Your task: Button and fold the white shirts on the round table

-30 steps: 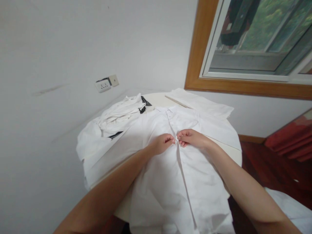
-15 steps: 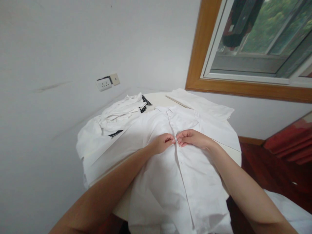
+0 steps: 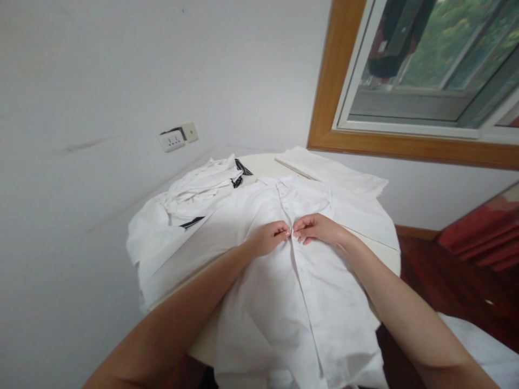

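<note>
A white button-up shirt [image 3: 279, 302] lies front side up, its collar at the far end and its hem hanging over the near edge of the round table [image 3: 206, 337]. Partway down the front opening, my left hand [image 3: 272, 237] pinches the left placket edge. Facing it, my right hand [image 3: 315, 229] pinches the right placket edge, fingertips almost meeting the left ones. Any button between them is too small and hidden to make out. Above the hands, a few small buttons show along the placket near the collar.
Crumpled white cloth [image 3: 198, 186] with black striped pieces [image 3: 243, 167] lies at the table's far left. Another folded white cloth [image 3: 336, 170] rests at the far right. Behind stands a wall with a power socket [image 3: 172, 140]; a wood-framed window [image 3: 324, 108] is at right.
Both hands stay at the same spot on the placket, with only slight finger movement. The view has shifted very slightly.
</note>
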### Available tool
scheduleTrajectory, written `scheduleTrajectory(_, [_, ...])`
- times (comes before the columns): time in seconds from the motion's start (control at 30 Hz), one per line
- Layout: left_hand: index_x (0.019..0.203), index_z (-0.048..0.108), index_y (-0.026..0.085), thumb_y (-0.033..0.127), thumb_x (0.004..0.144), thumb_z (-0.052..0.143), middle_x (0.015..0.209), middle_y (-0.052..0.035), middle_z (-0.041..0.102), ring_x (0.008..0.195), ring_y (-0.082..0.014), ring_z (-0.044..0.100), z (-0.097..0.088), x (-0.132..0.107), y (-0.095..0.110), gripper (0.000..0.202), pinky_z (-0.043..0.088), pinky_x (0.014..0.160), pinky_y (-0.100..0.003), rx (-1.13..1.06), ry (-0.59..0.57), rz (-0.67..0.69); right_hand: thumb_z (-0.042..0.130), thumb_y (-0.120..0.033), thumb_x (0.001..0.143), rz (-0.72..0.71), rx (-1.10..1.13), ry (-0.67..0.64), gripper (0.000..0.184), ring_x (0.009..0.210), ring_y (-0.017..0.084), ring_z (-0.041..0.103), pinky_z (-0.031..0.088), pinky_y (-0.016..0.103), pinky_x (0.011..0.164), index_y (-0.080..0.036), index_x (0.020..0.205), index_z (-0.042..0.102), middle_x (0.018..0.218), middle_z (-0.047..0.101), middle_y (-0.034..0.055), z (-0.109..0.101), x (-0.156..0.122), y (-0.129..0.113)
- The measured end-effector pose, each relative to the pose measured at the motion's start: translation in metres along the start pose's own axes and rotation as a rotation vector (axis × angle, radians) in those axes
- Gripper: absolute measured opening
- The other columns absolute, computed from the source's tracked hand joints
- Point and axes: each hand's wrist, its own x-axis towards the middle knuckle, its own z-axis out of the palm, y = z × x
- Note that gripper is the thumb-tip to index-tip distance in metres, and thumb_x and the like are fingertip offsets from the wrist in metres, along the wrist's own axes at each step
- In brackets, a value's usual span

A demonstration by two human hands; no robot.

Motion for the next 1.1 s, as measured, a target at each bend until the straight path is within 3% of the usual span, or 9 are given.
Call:
scheduleTrajectory(0.23, [0.082, 0.061, 0.017, 0.035, 0.085, 0.047, 0.072, 0.0006, 0.064, 0.067, -0.012, 0.054, 0.001, 0.0, -0.005, 0.023, 0.04, 0.06, -0.022, 0.015, 0.015, 0.008, 0.079, -0.031, 0.063, -0.003, 0.012, -0.021, 0.027, 0.068, 0.011, 0.062, 0.051, 0.021, 0.059, -0.015, 0.082, 0.069, 0.076, 0.067, 0.0013, -0.002, -0.001, -0.001])
scheduleTrajectory(0.53, [0.081, 0.061, 0.017, 0.029, 0.083, 0.047, 0.07, 0.0021, 0.063, 0.065, -0.0114, 0.052, 0.0, -0.001, 0.001, 0.018, 0.039, 0.059, -0.022, 0.04, 0.012, -0.021, 0.079, -0.03, 0.062, -0.032, 0.054, -0.016, 0.028, 0.066, 0.011, 0.062, 0.052, 0.021, 0.057, -0.016, 0.081, 0.065, 0.075, 0.066, 0.0004, 0.001, 0.002, 0.004])
scheduleTrajectory(0.77, [0.081, 0.062, 0.018, 0.031, 0.082, 0.047, 0.068, 0.0026, 0.061, 0.065, -0.0117, 0.051, 0.0, 0.0, -0.003, 0.02, 0.037, 0.058, -0.022, 0.066, 0.008, 0.003, 0.076, -0.033, 0.065, -0.043, -0.112, 0.027, 0.026, 0.044, 0.004, 0.045, 0.033, 0.016, 0.037, -0.015, 0.08, 0.067, 0.063, 0.06, -0.0034, 0.001, 0.003, 0.005])
scheduleTrajectory(1.1, [0.078, 0.061, 0.018, 0.031, 0.086, 0.039, 0.072, -0.0007, 0.063, 0.069, -0.0141, 0.054, 0.002, 0.0, -0.003, 0.027, 0.039, 0.064, -0.025, 0.177, 0.028, -0.013, 0.072, -0.036, 0.067, -0.105, -0.163, 0.038, 0.025, 0.048, 0.008, 0.052, 0.04, 0.019, 0.042, -0.017, 0.079, 0.06, 0.062, 0.056, -0.004, 0.01, 0.007, 0.01])
